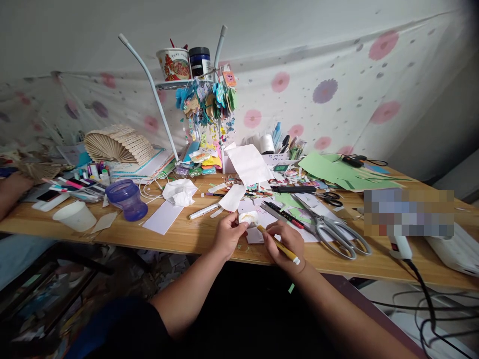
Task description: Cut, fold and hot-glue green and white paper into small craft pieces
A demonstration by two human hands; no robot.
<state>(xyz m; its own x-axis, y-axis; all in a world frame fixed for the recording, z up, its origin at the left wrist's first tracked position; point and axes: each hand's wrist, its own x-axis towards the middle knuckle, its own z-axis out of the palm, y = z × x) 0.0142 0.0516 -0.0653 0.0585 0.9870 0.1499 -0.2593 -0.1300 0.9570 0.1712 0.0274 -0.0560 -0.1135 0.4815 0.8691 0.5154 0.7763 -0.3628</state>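
Note:
Between its thumb and fingers my left hand (229, 234) pinches a small white piece of paper (248, 218) with yellowish-brown lines on it. My right hand (285, 242) is closed around a yellow marker (284, 249); the marker's front end points at the paper's right edge, and I cannot tell whether it touches. Both hands are over the front edge of the wooden table. Beyond them lie white sheets (245, 207), and a white marker (204, 211) rests to the left. Large silver scissors (331, 229) lie to the right of my right hand, next to dark pens (284, 214).
A purple cup (127, 199), a white cup (76, 216) and crumpled tissue (180, 192) stand left. A white rack (149, 89) with hanging cutouts rises behind. Green paper (333, 169) and a corded white-handled device (399, 247) are right. Another person's arm (15, 189) shows far left.

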